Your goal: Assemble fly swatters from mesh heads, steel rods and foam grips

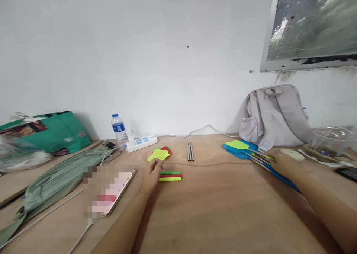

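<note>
My left hand (152,171) rests on the wooden table with its fingers loosely bent and nothing visible in them. Just beyond its fingertips lies a small stack of fly swatter heads, a yellow perforated one (158,156) on top of red and green. Beside the hand are green, red and yellow tubes (170,176) in a row. Several thin metal rods (190,152) lie side by side farther back. At the right, my right hand (279,164) is closed around a fly swatter's metal shaft (258,158), over blue swatters (237,151) with a yellow-green head (237,144) on top.
A grey backpack (279,116) leans on the wall at back right, near a clear bowl (333,138) and a white oval object (291,154). On the left are a phone (119,194), a power strip (142,143), a water bottle (119,129), a green bag (64,133) and cables.
</note>
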The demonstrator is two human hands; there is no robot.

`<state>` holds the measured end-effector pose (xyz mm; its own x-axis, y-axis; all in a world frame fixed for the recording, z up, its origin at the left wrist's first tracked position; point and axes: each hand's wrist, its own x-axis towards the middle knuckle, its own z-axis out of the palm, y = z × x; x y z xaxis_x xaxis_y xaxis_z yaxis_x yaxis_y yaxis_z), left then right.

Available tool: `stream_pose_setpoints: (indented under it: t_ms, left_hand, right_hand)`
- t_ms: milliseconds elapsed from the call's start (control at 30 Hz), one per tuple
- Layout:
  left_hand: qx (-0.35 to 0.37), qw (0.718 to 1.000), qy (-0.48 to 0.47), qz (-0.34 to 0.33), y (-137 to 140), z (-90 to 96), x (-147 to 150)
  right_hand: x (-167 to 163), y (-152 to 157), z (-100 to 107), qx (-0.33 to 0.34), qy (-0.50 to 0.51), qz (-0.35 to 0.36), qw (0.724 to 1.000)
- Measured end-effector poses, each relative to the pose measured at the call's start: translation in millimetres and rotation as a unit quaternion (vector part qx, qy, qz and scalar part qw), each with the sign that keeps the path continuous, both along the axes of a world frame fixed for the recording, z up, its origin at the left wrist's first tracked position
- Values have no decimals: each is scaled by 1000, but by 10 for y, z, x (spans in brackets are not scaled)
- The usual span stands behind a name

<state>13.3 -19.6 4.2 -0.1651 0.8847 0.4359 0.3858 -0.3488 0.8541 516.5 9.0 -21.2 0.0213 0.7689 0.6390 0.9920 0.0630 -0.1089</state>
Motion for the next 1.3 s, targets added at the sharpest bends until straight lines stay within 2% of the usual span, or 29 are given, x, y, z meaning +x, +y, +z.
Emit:
stream_pose_setpoints:
  t_ms: [100,167,233,300,400,533,633,767,900,1067,1300]
  left_hand:
    - [-11,999,40,0,-4,-20,17]
    - [-16,998,66,-1,-9,-17,30]
    - [-20,996,92,1,-7,-8,45]
    - [-24,993,115,5,1,0,61]
    - [-27,989,147,5,15,-2,79]
    - [-26,983,181,1,19,-15,81]
    - [-23,980,200,4,3,-6,75]
    - [-14,975,221,5,-28,24,81]
    - [-13,972,235,-9,-51,40,106]
    - [-20,967,250,-50,-78,32,137]
    - [-26,950,297,-98,-133,48,192]
  right_hand:
    - [-21,-35,31,-20,-59,-52,997]
    - [-207,-66,96,6,-89,-46,995]
    - [-525,-130,158,36,-87,37,995]
    - [-943,-252,179,42,-75,150,985]
    - [-1625,-510,128,-11,-60,259,964]
    - [-2318,-671,67,-82,-3,317,945]
    - [-2608,-474,102,-94,61,306,946]
    - [-2814,8,151,-115,122,224,960]
    - [-2882,351,100,-146,132,168,966]
    - [-2834,421,37,-185,106,188,959]
    - [-2777,363,58,-198,104,196,955]
